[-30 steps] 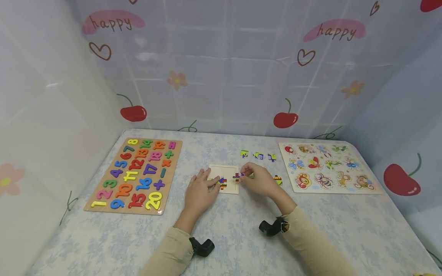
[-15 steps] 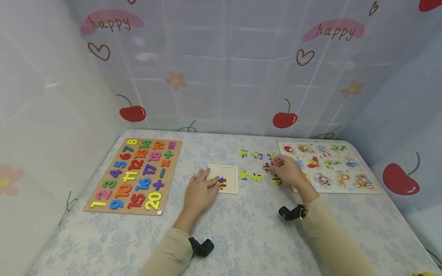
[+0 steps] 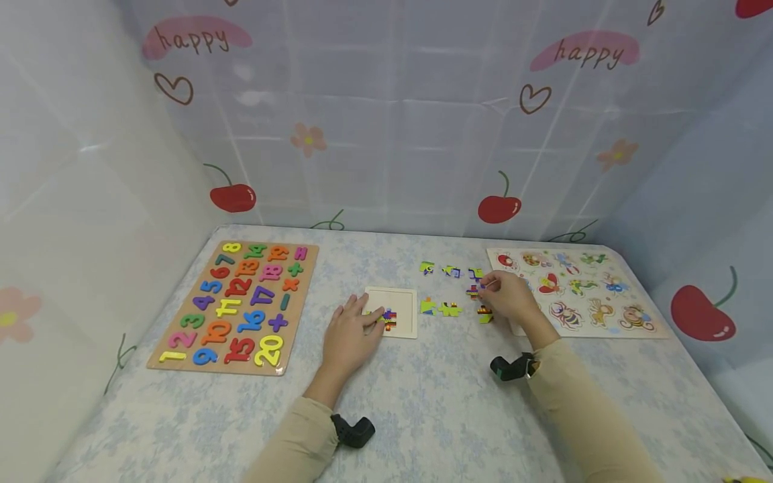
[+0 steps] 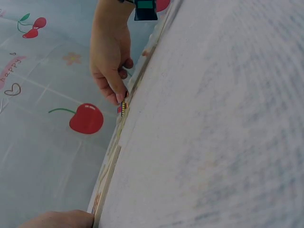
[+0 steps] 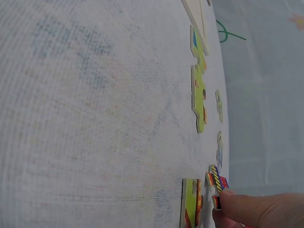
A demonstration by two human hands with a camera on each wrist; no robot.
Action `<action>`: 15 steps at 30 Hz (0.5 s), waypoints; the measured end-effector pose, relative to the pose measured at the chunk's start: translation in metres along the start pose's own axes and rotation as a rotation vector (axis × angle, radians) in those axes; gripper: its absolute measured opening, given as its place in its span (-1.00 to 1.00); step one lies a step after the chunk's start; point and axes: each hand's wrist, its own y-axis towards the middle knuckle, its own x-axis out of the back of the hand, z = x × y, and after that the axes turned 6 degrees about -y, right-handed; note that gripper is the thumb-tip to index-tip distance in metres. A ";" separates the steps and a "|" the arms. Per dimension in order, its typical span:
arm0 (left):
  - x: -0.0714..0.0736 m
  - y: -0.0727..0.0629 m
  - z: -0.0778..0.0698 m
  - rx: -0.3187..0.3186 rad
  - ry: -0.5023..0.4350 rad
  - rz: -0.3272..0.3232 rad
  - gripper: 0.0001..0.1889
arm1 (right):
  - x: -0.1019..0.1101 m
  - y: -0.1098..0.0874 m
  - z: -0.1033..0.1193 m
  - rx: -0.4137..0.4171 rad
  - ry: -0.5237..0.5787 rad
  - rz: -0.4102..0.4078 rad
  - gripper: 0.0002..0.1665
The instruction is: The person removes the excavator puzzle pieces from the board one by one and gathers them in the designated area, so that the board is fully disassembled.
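My left hand (image 3: 351,341) lies over the left side of a small square wooden puzzle tray (image 3: 401,292), fingers spread across its rim. Inside the tray, a colourful jigsaw piece (image 3: 390,320) shows just beyond the index fingertip. To the right, my right hand (image 3: 512,298) pinches another jigsaw piece (image 5: 217,180), red and purple with a yellow-black striped band, between thumb and fingers. In the right wrist view this piece is tilted close over the table. A yellow-green jigsaw piece (image 3: 485,314) lies just in front of it on the cloth.
Several loose jigsaw pieces (image 3: 451,272) lie in two rows right of the tray. A number board (image 3: 241,322) stands at the left, and an insect picture board (image 3: 564,288) lies at the right, partly behind my right hand. A printed curtain (image 3: 392,134) closes off the back.
My right hand has moved right, away from the tray, carrying the pinched jigsaw piece to the loose pieces' right end. My left hand has stayed on the tray.
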 end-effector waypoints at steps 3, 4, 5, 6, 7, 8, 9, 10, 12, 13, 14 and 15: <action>0.000 0.000 0.000 -0.002 0.001 -0.003 -0.64 | 0.000 -0.001 0.002 -0.013 -0.028 -0.011 -0.73; 0.000 0.000 0.000 -0.002 0.001 -0.001 -0.64 | -0.001 -0.001 0.002 -0.018 -0.040 -0.017 -0.73; 0.000 0.000 0.000 -0.002 0.000 -0.002 -0.64 | -0.001 -0.001 0.003 -0.024 -0.048 -0.024 -0.72; 0.000 0.000 0.000 -0.003 0.000 -0.002 -0.64 | -0.002 -0.002 0.004 -0.029 -0.058 -0.030 -0.73; 0.000 0.000 0.001 -0.004 0.000 -0.002 -0.64 | -0.002 -0.002 0.005 -0.034 -0.067 -0.037 -0.73; 0.000 0.000 0.001 -0.005 0.000 -0.002 -0.64 | -0.002 -0.002 0.006 -0.039 -0.072 -0.044 -0.73; 0.000 0.000 0.001 -0.005 0.000 -0.002 -0.64 | -0.002 -0.003 0.007 -0.040 -0.079 -0.050 -0.73; 0.000 0.000 0.001 -0.005 0.001 -0.002 -0.64 | -0.002 -0.003 0.007 -0.039 -0.086 -0.055 -0.74; 0.000 0.000 0.001 -0.005 0.005 0.001 -0.64 | -0.002 -0.004 0.009 -0.039 -0.095 -0.063 -0.74; 0.000 0.000 0.001 -0.006 0.005 0.001 -0.64 | -0.002 -0.004 0.009 -0.038 -0.100 -0.068 -0.74; -0.001 0.000 0.001 -0.007 0.006 0.001 -0.64 | -0.003 -0.005 0.009 -0.038 -0.103 -0.073 -0.74; -0.001 0.000 0.001 -0.008 0.007 0.002 -0.64 | -0.003 -0.005 0.009 -0.038 -0.108 -0.078 -0.73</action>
